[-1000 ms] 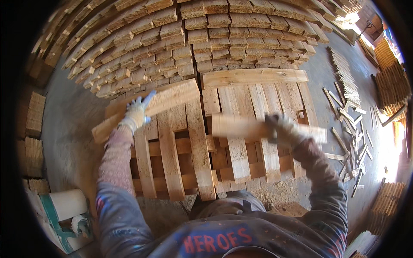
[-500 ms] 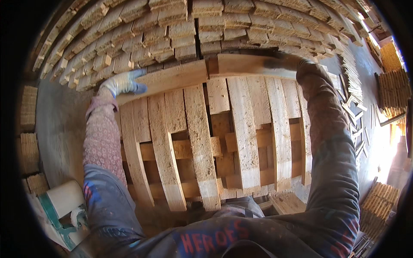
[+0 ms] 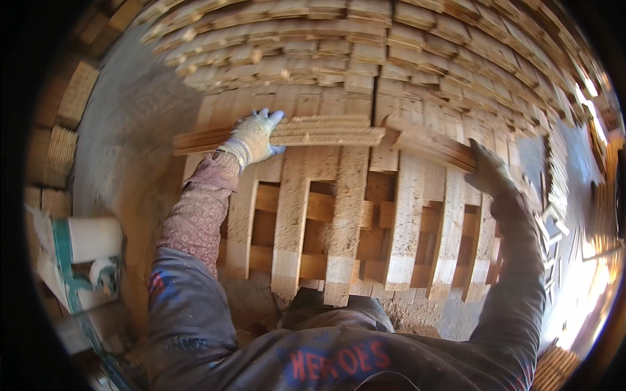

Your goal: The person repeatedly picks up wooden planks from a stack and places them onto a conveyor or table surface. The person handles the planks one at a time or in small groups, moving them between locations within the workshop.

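My left hand (image 3: pixel 253 138), in a pale glove with bluish fingertips, is closed across the middle of a small stack of thin wooden boards (image 3: pixel 329 133). Their long edges face me. At the right, my gloved right hand (image 3: pixel 490 171) grips the outer end of more wooden boards (image 3: pixel 432 147), which tilt down toward it; motion smears this hand a little. The inner ends of the two bundles nearly meet. Both are over the far part of a layer of spaced wooden planks (image 3: pixel 345 228) laid across crosswise boards (image 3: pixel 319 203).
Tall rows of stacked boards (image 3: pixel 313 49) fill the far side. Board bundles (image 3: pixel 77 91) line the left edge. A white and green machine (image 3: pixel 94 241) stands at the near left. Loose slats (image 3: pixel 551 225) lie on the floor at the right.
The boards, lying flat at the far edge before, now show their narrow edges and are nearer to me. My left hand has closed around its bundle. The whole view has shifted.
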The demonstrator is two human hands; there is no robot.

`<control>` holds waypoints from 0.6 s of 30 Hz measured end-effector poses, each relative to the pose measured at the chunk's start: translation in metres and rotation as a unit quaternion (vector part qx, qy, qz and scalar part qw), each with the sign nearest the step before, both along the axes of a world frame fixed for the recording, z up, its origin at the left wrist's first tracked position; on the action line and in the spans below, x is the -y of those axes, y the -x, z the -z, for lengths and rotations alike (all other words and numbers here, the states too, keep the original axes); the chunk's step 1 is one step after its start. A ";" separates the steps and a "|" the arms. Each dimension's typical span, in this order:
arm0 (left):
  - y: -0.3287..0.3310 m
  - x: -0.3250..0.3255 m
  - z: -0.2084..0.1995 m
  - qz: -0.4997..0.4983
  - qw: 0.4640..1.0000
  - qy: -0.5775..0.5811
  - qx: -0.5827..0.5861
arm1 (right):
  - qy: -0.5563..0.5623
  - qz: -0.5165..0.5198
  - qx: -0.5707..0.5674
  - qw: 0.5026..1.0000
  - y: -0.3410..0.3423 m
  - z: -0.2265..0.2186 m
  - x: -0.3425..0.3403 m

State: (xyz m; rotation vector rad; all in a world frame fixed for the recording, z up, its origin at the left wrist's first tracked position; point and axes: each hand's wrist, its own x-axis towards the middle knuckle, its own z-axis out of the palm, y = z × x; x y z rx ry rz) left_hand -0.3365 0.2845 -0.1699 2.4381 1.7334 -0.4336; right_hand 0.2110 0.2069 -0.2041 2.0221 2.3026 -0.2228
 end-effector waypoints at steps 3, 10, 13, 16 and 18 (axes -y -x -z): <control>0.034 0.045 -0.053 -0.083 0.993 -0.020 0.077 | 0.039 -0.002 -0.101 0.994 0.052 -0.069 0.041; 0.185 0.109 -0.058 -0.324 0.896 -0.002 0.303 | 0.133 -0.179 -0.426 0.877 0.265 -0.040 0.030; 0.239 0.140 -0.031 -0.441 0.838 0.061 0.317 | 0.238 -0.216 -0.368 0.873 0.422 -0.053 -0.002; 0.238 0.134 -0.012 -0.532 0.774 0.035 0.341 | 0.171 -0.081 -0.275 0.943 0.544 -0.064 0.002; 0.211 0.108 0.011 -0.548 0.764 0.047 0.338 | 0.133 -0.031 -0.258 0.957 0.590 -0.013 -0.006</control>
